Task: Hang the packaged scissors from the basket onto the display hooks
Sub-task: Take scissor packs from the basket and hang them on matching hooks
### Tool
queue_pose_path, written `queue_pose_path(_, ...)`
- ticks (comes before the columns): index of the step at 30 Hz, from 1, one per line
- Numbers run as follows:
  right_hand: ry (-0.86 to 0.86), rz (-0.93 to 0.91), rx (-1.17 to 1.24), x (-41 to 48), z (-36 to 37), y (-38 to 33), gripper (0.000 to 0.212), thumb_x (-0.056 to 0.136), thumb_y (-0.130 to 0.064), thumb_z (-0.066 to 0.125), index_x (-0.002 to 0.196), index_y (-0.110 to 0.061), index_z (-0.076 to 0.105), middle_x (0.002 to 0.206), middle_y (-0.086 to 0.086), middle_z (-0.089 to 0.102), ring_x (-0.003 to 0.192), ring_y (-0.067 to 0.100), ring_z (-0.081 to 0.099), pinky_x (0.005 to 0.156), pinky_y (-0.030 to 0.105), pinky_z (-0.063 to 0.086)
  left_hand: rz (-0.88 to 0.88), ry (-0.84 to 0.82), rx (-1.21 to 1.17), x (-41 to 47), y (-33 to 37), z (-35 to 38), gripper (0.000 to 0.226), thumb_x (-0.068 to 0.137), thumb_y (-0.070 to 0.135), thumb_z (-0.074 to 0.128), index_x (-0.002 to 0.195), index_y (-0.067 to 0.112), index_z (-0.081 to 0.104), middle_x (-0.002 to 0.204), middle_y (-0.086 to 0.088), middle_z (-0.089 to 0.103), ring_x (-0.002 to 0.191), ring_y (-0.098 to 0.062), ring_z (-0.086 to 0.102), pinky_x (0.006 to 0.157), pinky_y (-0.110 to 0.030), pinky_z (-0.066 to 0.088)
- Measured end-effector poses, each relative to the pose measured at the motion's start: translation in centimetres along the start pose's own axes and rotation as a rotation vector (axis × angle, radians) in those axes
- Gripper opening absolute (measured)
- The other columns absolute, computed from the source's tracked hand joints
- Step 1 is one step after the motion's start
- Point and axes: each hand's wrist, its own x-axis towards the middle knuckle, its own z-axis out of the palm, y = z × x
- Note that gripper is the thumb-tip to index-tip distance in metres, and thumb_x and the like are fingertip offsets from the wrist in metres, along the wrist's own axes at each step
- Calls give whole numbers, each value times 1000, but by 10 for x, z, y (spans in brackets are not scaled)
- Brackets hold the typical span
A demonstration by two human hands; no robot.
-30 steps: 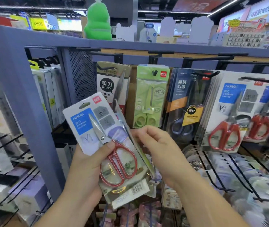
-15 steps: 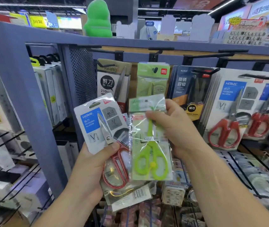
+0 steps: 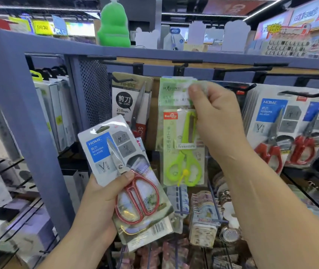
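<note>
My left hand [image 3: 104, 199] grips a small stack of packs, with a red-handled HOME scissors pack [image 3: 123, 171] on top, held low and tilted left of centre. My right hand [image 3: 213, 121] pinches the upper part of a green-handled scissors pack [image 3: 182, 150] and holds it upright against the display, right under a black hook [image 3: 186, 64]. Its card top lies over the green packs hanging there. The basket is out of view.
Black hooks run along the blue shelf rail [image 3: 193, 53]. A grey AIHAO scissors pack [image 3: 129, 101] hangs left of the green one; red-handled HOME packs [image 3: 283, 129] hang on the right. Tape rolls [image 3: 209, 210] sit on lower pegs. A blue upright post [image 3: 24, 133] stands at left.
My right hand drew the green scissors pack out from behind the stack and raised it up to the hook with the green packs. My left hand stayed nearly still with the red pack.
</note>
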Motion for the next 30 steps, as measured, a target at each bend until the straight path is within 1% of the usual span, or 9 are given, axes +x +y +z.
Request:
queue_pose_path(5,45,-93,-71,8,3,-4,40,108,-29,51,76,-6,57,76,18,67,77,35,67,71,57,55,30,19,9,-1,2,2,48,75,4,70,117,25,75,114,-8,80,93,-23,79,75,-37,66)
queue_pose_path(10,52,-74,-86,5,3,-4,41,109,-24,52,69,-20,51,63,-9,60,62,6,61,59,31,52,44,30,14,-1,4,0,56,74,4,69,126,24,70,118,-7,79,96,-23,79,81,-40,65)
queue_pose_path(13,52,-73,-93,7,5,-4,41,109,-27,53,72,-8,55,69,9,66,69,26,68,63,46,57,36,32,9,0,5,1,52,74,4,69,122,26,72,116,-6,80,94,-22,80,77,-38,66)
queue_pose_path(15,66,-65,-120,10,8,-2,42,108,-27,53,70,-9,55,69,11,65,68,28,65,64,51,55,30,25,7,0,5,1,53,75,4,69,123,26,71,117,-6,80,96,-24,79,78,-39,66)
queue_pose_path(18,89,-38,-144,15,9,4,46,107,-26,55,61,-21,49,61,0,57,61,20,58,63,49,52,28,24,8,1,5,1,53,76,4,68,123,26,71,118,-6,80,95,-24,80,76,-39,66)
queue_pose_path(21,98,31,-177,25,10,17,49,105,-31,56,59,-16,51,60,1,62,63,24,64,61,46,53,22,23,19,2,5,3,52,77,5,68,124,28,72,118,-5,79,97,-24,79,80,-42,65)
queue_pose_path(24,106,77,-329,39,13,26,53,106,-35,57,57,-16,48,51,-9,51,53,7,47,54,33,36,19,23,15,3,6,3,52,75,6,69,122,27,72,119,-6,79,98,-24,79,85,-45,63)
queue_pose_path(28,108,110,-507,50,14,29,47,105,-38,56,65,-14,57,62,-5,54,60,12,47,59,35,33,-5,8,-19,1,8,2,53,73,7,70,123,26,72,117,-7,80,94,-24,79,80,-43,65)
queue_pose_path(30,136,80,-517,40,12,33,25,102,-38,61,83,-23,63,72,-14,57,67,7,52,66,32,40,-18,-3,-28,-1,9,0,53,73,7,70,122,26,73,115,-7,80,90,-23,79,74,-40,67)
